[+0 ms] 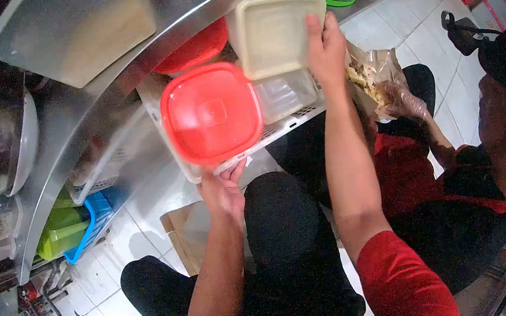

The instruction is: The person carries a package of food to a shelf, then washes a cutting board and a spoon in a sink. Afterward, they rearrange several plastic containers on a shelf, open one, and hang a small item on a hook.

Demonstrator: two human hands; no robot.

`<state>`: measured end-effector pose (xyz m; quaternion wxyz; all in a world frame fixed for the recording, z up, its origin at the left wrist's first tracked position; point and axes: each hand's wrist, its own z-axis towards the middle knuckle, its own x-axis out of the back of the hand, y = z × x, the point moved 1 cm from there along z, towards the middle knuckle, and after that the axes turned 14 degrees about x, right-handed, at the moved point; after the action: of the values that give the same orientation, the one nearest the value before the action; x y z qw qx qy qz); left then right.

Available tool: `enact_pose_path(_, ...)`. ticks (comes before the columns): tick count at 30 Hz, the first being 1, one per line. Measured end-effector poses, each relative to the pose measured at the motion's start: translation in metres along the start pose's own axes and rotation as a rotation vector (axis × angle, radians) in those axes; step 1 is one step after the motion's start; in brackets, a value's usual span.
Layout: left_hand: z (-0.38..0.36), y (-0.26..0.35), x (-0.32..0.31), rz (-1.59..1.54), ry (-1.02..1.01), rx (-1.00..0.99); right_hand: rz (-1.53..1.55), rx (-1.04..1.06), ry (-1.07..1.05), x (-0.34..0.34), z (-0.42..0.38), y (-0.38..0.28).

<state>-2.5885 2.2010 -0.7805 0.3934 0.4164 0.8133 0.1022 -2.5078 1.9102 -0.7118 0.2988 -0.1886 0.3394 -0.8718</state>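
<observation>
My left hand [224, 192] grips the near edge of a white plastic basket [287, 123] from below, fingers curled under it. A container with a red lid [211, 113] stands in the basket just above that hand. My right hand [326, 47] is closed on the right side of a container with a cream lid [279, 31], thumb on top. This container is tilted over the back of the basket. Under it, a clear plastic container [286, 96] sits partly hidden. Another red lid [196, 46] shows behind the first.
A co-worker's gloved hand [406, 100] holds food in brown paper [384, 64] close on my right. The curved steel counter edge [178, 21] overhangs the basket. A large clear tub [78, 33] stands on it. Below left are green containers [62, 228] and a blue basket [94, 223].
</observation>
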Motion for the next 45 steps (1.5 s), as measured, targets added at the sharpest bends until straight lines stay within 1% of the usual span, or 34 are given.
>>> enact_pose_path(1,0.001,0.001,0.0,0.012,0.001,0.015,0.007,-0.053,-0.043,-0.001,0.005,0.01)
enact_pose_path(5,0.002,-0.001,0.0,-0.06,-0.034,-0.019,-0.011,-0.049,-0.11,0.0,0.025,0.036)
enact_pose_path(7,0.001,-0.001,0.0,0.007,-0.053,-0.019,-0.058,-0.085,-0.16,0.0,0.028,0.04)
enact_pose_path(11,-0.002,0.003,-0.005,-0.015,-0.039,0.012,-0.047,-0.088,-0.13,0.0,0.025,0.042)
enact_pose_path(13,-0.003,0.003,-0.007,-0.026,-0.046,0.008,0.056,-0.117,-0.079,0.0,0.023,0.041)
enact_pose_path(14,-0.003,0.004,-0.007,-0.026,-0.05,0.008,0.054,-0.114,-0.078,-0.001,0.022,0.043)
enact_pose_path(16,-0.003,0.003,-0.007,-0.02,-0.048,0.024,-0.059,-0.074,-0.091,0.001,0.026,0.044)
enact_pose_path(20,0.001,0.001,-0.002,-0.013,-0.107,0.031,-0.059,-0.12,-0.058,0.0,0.023,0.036)
enact_pose_path(22,0.004,0.001,0.0,-0.039,-0.034,0.07,-0.073,-0.047,0.056,-0.001,0.019,0.036)
enact_pose_path(23,0.004,-0.001,0.002,-0.019,-0.035,0.089,-0.091,-0.062,0.07,-0.001,0.017,0.039)
enact_pose_path(25,0.006,0.0,0.002,-0.057,-0.031,0.049,-0.103,-0.062,0.047,-0.002,0.018,0.047)
enact_pose_path(26,0.008,0.0,0.009,-0.045,-0.122,0.043,-0.12,-0.076,0.059,0.0,0.015,0.046)
enact_pose_path(29,0.005,0.003,0.004,0.007,-0.11,0.034,-0.132,-0.099,0.067,0.003,0.018,0.028)
enact_pose_path(30,0.003,0.004,0.005,0.053,-0.135,0.012,-0.075,-0.121,0.065,0.002,0.02,0.032)
enact_pose_path(31,0.005,0.005,0.006,0.071,-0.141,0.031,-0.02,-0.143,0.064,0.003,0.021,0.034)
enact_pose_path(33,0.01,0.007,0.01,0.147,-0.283,0.007,-0.071,-0.167,0.081,0.001,0.021,0.035)
enact_pose_path(37,0.004,0.011,-0.001,0.169,-0.211,0.003,-0.111,-0.182,0.057,0.007,0.021,0.032)
enact_pose_path(38,0.008,0.012,0.004,0.179,-0.161,0.046,-0.067,-0.035,0.13,0.0,0.021,0.052)
enact_pose_path(39,0.009,0.013,0.004,0.181,-0.154,0.043,-0.061,-0.04,0.129,-0.002,0.024,0.057)
enact_pose_path(41,0.009,0.015,0.003,0.202,-0.207,0.046,-0.05,-0.164,0.075,-0.001,0.024,0.066)
enact_pose_path(45,0.009,0.021,-0.003,0.173,-0.18,0.044,0.0,-0.273,0.076,0.0,0.025,0.082)
